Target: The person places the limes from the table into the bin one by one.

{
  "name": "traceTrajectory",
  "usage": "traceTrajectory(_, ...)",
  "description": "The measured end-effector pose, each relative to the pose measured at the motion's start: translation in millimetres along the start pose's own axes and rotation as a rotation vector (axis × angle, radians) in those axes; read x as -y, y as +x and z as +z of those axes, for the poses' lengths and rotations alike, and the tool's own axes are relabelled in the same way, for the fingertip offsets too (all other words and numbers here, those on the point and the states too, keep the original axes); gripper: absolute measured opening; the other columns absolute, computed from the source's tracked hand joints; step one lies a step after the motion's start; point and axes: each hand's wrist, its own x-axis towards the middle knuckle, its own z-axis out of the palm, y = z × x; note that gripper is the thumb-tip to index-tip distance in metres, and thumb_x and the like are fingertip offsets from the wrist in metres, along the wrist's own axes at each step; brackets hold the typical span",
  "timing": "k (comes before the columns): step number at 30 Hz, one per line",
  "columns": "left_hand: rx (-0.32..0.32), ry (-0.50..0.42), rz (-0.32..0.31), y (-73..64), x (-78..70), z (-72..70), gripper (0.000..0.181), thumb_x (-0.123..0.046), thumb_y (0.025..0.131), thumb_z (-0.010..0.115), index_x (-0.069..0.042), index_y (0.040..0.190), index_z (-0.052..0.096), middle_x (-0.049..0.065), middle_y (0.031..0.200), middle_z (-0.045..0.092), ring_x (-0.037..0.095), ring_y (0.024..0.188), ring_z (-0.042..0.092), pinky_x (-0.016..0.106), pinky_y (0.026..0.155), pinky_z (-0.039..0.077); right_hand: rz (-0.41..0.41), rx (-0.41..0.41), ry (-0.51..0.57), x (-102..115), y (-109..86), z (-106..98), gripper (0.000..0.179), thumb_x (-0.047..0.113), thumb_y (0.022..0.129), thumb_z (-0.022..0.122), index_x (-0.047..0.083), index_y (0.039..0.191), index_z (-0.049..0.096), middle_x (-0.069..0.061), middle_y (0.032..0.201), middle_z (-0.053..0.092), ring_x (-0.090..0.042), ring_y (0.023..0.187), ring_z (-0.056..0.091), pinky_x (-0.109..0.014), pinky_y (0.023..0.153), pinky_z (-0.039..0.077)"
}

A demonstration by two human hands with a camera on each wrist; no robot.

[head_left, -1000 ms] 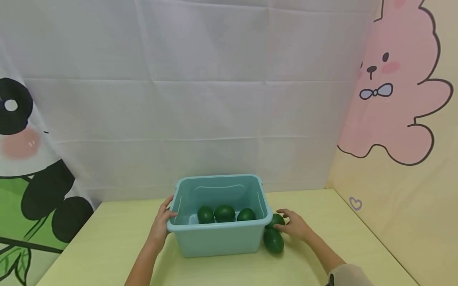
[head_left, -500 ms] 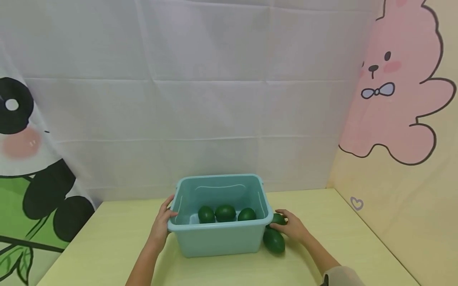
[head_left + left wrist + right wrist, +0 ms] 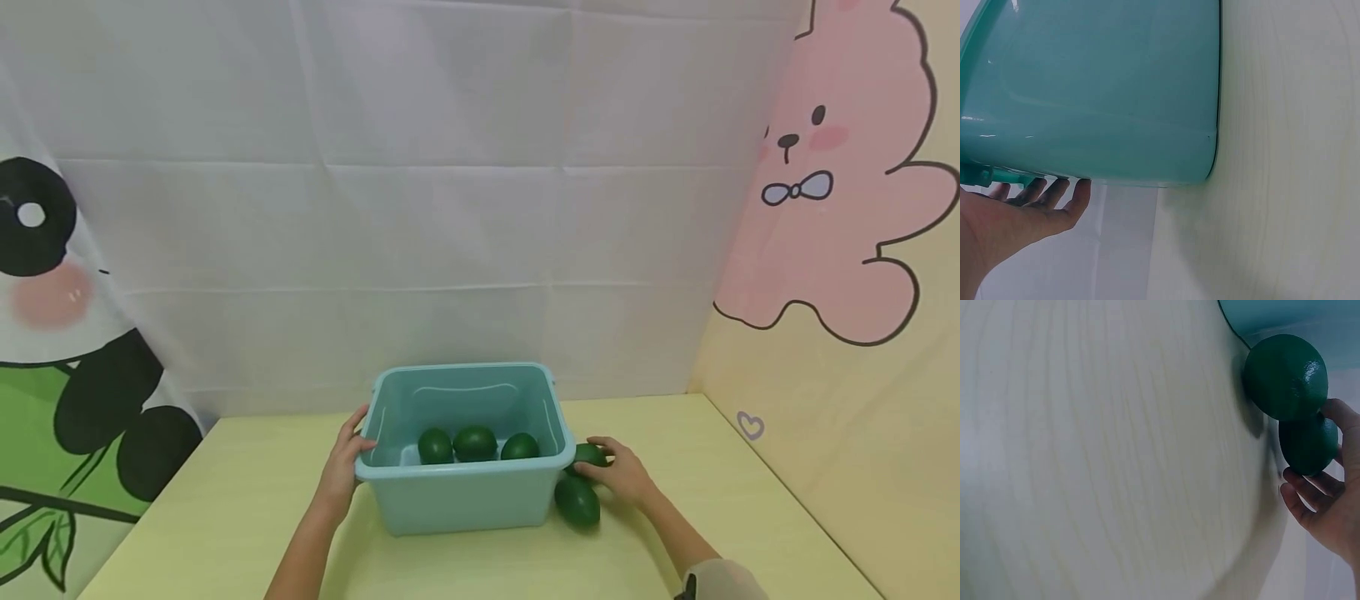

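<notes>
A light blue-green plastic bin (image 3: 468, 500) stands on the table, several dark green avocados visible, three of them inside, such as the middle avocado (image 3: 475, 443). At the bin's left side my left hand (image 3: 341, 471) holds the rim; in the left wrist view its fingertips (image 3: 1082, 194) touch the outer wall. Beside the bin's right wall my right hand (image 3: 622, 475) grips an avocado (image 3: 1308, 444) between thumb and fingers, partly covering it. Another avocado (image 3: 577, 502) lies just nearer, close to the bin's front right corner and against the gripped one in the right wrist view.
The pale yellow table (image 3: 225, 517) extends to both sides and in front of the bin. A white cloth (image 3: 450, 208) hangs behind it. On the right stands a cream wall (image 3: 825, 417) with a pink bear; a panda picture (image 3: 45, 292) is on the left.
My right hand has closed its thumb and fingers on the avocado and shifted it slightly rightward. The left hand stays on the bin; the head view has drifted a little.
</notes>
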Motion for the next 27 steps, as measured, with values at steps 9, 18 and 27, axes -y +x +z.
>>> traceTrajectory(9, 0.005, -0.003, 0.000, 1.4, 0.5, -0.7, 0.064, -0.014, 0.091, 0.031, -0.022, 0.151, 0.011, 0.021, 0.149, 0.018, 0.038, 0.126, 0.031, 0.030, 0.082, 0.039, 0.001, -0.016, 0.018, 0, -2.1, -14, 0.061, 0.035, 0.081, 0.070, 0.005, 0.131, 0.051, -0.024, 0.123, 0.056, -0.031, 0.104, 0.057, -0.041, 0.081, 0.048)
traceTrajectory(18, 0.005, -0.006, 0.002, 0.3, -1.4, 0.1, 0.065, -0.013, 0.090, 0.032, -0.021, 0.151, 0.011, 0.020, 0.149, 0.019, 0.038, 0.126, 0.030, 0.030, 0.082, 0.038, -0.040, -0.017, 0.053, 14, -2.5, -36, 0.062, 0.034, 0.082, 0.069, 0.006, 0.133, 0.048, -0.026, 0.126, 0.052, -0.030, 0.099, 0.062, -0.035, 0.075, 0.050)
traceTrajectory(27, 0.005, -0.008, -0.007, 0.1, -1.6, -0.2, 0.065, -0.013, 0.090, 0.032, -0.022, 0.151, 0.011, 0.021, 0.148, 0.020, 0.038, 0.126, 0.031, 0.030, 0.082, 0.038, -0.074, -0.015, 0.033, 31, -2.8, -54, 0.063, 0.033, 0.083, 0.067, 0.005, 0.135, 0.045, -0.026, 0.125, 0.052, -0.030, 0.098, 0.062, -0.036, 0.076, 0.050)
